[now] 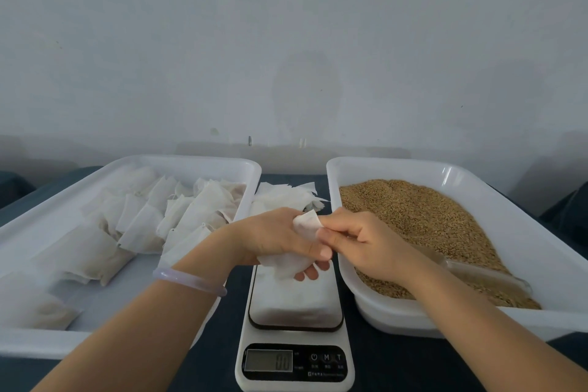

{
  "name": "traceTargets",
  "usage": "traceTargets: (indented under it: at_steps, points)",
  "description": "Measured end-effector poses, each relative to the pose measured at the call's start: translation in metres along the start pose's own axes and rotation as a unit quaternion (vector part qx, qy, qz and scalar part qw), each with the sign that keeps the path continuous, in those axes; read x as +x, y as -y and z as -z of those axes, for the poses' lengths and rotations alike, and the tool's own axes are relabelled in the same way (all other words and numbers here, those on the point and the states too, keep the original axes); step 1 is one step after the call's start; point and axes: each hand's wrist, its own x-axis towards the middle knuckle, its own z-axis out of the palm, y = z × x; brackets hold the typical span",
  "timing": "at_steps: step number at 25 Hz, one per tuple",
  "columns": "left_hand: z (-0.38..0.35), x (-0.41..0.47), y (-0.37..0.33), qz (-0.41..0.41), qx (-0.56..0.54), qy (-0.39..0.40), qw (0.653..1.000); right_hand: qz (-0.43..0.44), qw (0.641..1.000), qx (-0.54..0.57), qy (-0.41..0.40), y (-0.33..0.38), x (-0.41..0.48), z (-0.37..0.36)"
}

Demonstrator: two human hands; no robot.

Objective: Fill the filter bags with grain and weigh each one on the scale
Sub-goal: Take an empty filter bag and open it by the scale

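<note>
My left hand (276,237) grips a white filter bag (288,264) above the far end of the scale (294,305). My right hand (359,243) pinches the bag's upper edge (307,223) beside my left thumb. The bag hangs limp and looks flat. The scale's platform is bare and its display (269,360) shows zero. Brown grain (423,223) fills the white tray (541,267) on the right, with a clear scoop (483,274) lying in it.
A white tray (28,340) on the left holds several filled and folded filter bags (92,251). A loose pile of empty bags (286,197) lies between the two trays, behind my hands. A pale wall stands close behind the dark table.
</note>
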Motion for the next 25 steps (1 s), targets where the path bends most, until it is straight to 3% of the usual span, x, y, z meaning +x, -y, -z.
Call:
traceTargets:
  at_steps: [3,7,10,12,18,22,25]
  points:
    - [0.001,-0.003,0.0,0.057,0.04,0.033,0.997,-0.019,1.0,-0.011,0.009,0.003,-0.007,0.003]
    - [0.003,-0.002,0.002,0.027,0.04,-0.031,0.998,-0.187,0.978,-0.091,0.003,-0.015,-0.027,0.063]
    - [0.001,-0.002,0.001,-0.013,0.031,-0.058,0.998,-0.368,0.892,-0.246,0.091,-0.044,-0.067,0.114]
    - [-0.003,0.001,-0.003,-0.038,0.035,-0.071,0.996,-0.444,0.842,-0.273,0.139,-0.06,-0.092,0.123]
    - [-0.025,0.016,-0.026,-0.071,0.109,-0.141,0.981,-0.382,0.87,-0.304,0.069,-0.077,-0.102,0.12]
    - [-0.038,0.034,-0.031,-0.061,0.13,-0.202,0.969,-0.257,0.824,-0.504,-0.017,-0.077,-0.088,0.125]
    - [-0.054,0.047,-0.028,-0.086,0.098,-0.221,0.966,-0.218,0.835,-0.504,-0.018,-0.076,-0.079,0.121]
